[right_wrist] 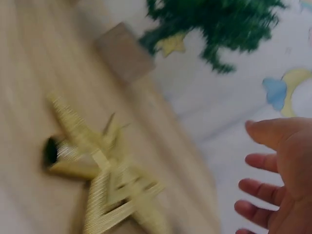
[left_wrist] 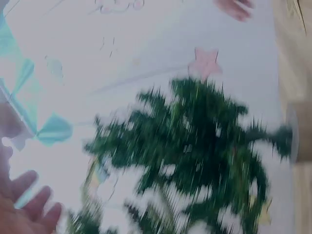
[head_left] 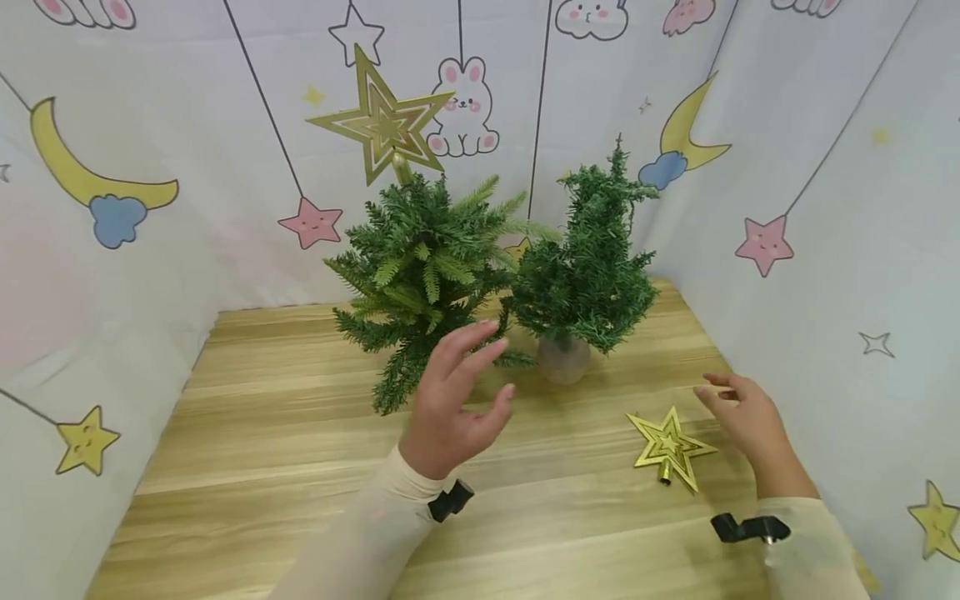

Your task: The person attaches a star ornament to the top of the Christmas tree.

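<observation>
My left hand [head_left: 453,408], fingers spread and loosely bent, hovers in front of the fuller artificial Christmas tree [head_left: 427,267] and holds nothing. A gold star topper [head_left: 386,125] stands, slightly tilted, at the top of that tree. To its right is a slimmer Christmas tree [head_left: 588,250] on a round pale base [head_left: 562,360]; no star shows on its tip. A second gold star topper [head_left: 670,447] lies flat on the table, its hollow tube toward me. Just right of this star is my right hand [head_left: 750,421], empty, its fingers [right_wrist: 263,187] relaxed and apart from the star.
The wood-grain table [head_left: 270,433] meets a white curtain [head_left: 247,167] printed with stars, moons and a rabbit at the back and both sides. Black wrist cameras [head_left: 750,527] sit on both sleeves. The left wrist view is blurred.
</observation>
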`<state>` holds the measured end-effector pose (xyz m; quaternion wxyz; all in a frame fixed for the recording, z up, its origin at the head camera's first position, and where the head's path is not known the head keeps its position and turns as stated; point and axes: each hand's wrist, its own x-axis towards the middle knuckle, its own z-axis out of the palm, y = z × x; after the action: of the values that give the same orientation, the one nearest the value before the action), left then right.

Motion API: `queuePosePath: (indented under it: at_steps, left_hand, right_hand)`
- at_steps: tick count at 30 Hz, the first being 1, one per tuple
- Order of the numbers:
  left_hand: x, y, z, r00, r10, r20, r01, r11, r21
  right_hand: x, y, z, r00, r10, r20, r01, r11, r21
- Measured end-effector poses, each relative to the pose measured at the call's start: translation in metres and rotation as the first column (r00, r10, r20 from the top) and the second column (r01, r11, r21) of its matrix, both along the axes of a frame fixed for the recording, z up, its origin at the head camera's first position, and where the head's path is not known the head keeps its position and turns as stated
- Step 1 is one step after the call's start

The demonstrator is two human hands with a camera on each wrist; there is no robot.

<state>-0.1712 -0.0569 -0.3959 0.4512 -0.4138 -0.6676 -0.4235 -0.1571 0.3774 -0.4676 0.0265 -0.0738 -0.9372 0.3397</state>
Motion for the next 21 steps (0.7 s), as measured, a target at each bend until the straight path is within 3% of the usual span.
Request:
queuePosePath:
  at_steps: [1,3,6,9,11,16,18,21]
  left_hand:
    - [-0.002,0.007,0.000,0.997,-0.010,0.077,0.014,0.999,-0.050]
    - [-0.007,0.020,0.003,0.972,0.009,0.234,0.024,0.990,-0.137]
    - [-0.018,0.039,0.011,0.904,0.060,0.424,0.041,0.973,-0.226]
    - [-0.032,0.055,0.022,0.834,0.086,0.545,0.060,0.968,-0.244]
    - [-0.043,0.064,0.030,0.805,0.081,0.587,0.069,0.971,-0.229]
    - [-0.068,0.081,0.044,0.753,0.095,0.651,0.062,0.975,-0.214]
    - [-0.074,0.086,0.047,0.725,0.127,0.677,0.047,0.971,-0.233]
    - [-0.080,0.092,0.051,0.697,0.164,0.698,0.027,0.967,-0.254]
  right_hand:
    - [0.002,0.004,-0.011,0.999,0.013,0.050,-0.014,1.000,0.007]
    - [0.007,0.008,-0.028,0.992,0.031,0.122,-0.035,0.999,0.031]
    - [0.013,0.011,-0.047,0.985,0.048,0.163,-0.060,0.996,0.070]
    - [0.016,0.008,-0.056,0.984,0.056,0.167,-0.073,0.992,0.099]
    - [0.017,0.005,-0.058,0.984,0.054,0.171,-0.074,0.991,0.112]
    - [0.018,-0.002,-0.055,0.981,0.052,0.186,-0.077,0.989,0.128]
    - [0.018,-0.003,-0.055,0.979,0.051,0.197,-0.077,0.990,0.122]
    - [0.018,-0.002,-0.054,0.972,0.047,0.228,-0.071,0.992,0.101]
